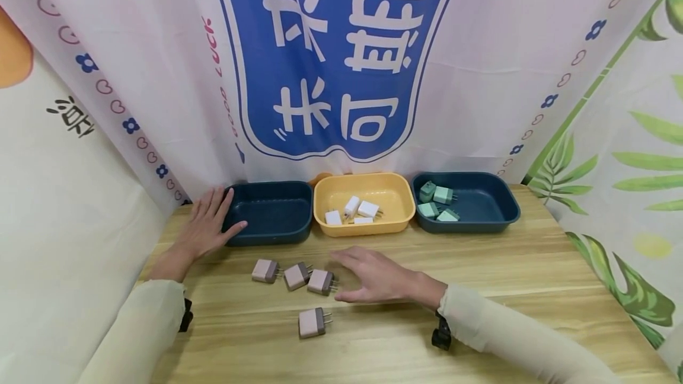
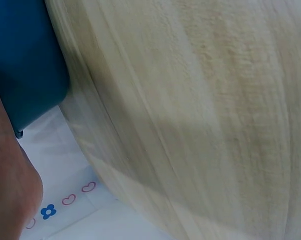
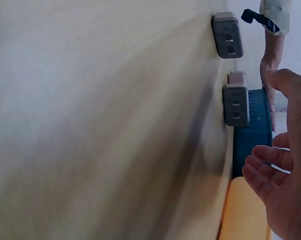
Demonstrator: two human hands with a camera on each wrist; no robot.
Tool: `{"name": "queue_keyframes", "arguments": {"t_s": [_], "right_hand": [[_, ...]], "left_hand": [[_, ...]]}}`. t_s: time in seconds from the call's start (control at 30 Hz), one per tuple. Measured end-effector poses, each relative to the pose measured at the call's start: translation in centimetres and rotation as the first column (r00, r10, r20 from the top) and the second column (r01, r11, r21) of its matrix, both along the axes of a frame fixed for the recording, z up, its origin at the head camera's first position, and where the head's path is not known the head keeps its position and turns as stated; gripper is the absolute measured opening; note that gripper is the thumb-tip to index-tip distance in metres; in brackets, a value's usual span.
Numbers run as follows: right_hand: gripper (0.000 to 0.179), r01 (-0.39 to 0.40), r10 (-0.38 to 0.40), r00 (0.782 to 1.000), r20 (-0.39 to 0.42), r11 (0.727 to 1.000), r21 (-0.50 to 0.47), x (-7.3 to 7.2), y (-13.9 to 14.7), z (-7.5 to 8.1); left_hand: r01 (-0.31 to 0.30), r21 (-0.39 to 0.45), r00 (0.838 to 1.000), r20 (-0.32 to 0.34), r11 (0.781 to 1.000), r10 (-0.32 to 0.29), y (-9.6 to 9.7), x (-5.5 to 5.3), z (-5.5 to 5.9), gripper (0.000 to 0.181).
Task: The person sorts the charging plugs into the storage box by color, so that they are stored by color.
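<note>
Pink chargers [image 1: 310, 323]: smooth plastic, metal prongs [image 1: 328, 314]
3 trays [image 1: 364, 229]: glossy plastic
Table [image 1: 405, 342]: smooth wood grain
Backdrop [image 1: 480, 76]: creased cloth

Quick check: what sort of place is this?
Probably an indoor tabletop sorting spot: printed cloth hangs behind a wood-grain table, white plug adapters sit in a yellow tray, green ones in a blue tray, and pink ones lie loose.

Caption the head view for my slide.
Left hand at a dark blue tray, right hand near four pink plug adapters on a wood-grain table.

Curtained nook, home or studio unclear: printed cloth hangings [image 1: 480, 46] close around a wood-grain table [image 1: 389, 342].
</note>
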State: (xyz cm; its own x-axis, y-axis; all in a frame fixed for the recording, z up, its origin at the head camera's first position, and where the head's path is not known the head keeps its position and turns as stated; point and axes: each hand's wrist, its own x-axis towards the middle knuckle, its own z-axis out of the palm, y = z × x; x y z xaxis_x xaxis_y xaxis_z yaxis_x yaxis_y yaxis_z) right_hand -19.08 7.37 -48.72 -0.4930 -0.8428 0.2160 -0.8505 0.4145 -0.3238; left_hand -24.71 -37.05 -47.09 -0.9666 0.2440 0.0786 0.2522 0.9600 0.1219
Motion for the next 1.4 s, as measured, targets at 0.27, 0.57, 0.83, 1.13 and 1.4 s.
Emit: {"name": "queue_keyframes", "arguments": {"t_s": [0.27,0.57,0.83,1.13,1.4], "right_hand": [[0.08,0.035,-0.033,0.996,0.077,0.999,-0.021,0.3,-1.4,-1.2],[0.075,0.064,-0.058,0.989,0.133,0.997,-0.046,0.2,-2.2,-1.8],[0.063,0.046,-0.031,0.989,0.144,0.994,-0.097,0.2,-2.7,-2.0],[0.057,0.083,-0.07,0.983,0.167,0.994,-0.072,0.2,-3.2,-2.2],[0.05,0.114,-0.102,0.979,0.174,0.992,-0.055,0.4,-3.6,-1.9]], "left_hand": [[-0.004,-0.027,1.0,0.026,1.0,0.005,-0.1,-0.2,-0.2,0.099],[0.006,-0.044,0.998,0.061,0.999,-0.003,0.2,-0.2,0.0,0.096],[0.013,-0.076,0.996,0.09,0.997,-0.006,0.2,-0.4,0.3,0.095],[0.013,-0.069,0.994,0.106,0.998,-0.006,0.1,-0.5,0.0,0.095],[0.012,-0.075,0.994,0.113,0.997,-0.004,0.1,-0.6,0.0,0.095]]}}
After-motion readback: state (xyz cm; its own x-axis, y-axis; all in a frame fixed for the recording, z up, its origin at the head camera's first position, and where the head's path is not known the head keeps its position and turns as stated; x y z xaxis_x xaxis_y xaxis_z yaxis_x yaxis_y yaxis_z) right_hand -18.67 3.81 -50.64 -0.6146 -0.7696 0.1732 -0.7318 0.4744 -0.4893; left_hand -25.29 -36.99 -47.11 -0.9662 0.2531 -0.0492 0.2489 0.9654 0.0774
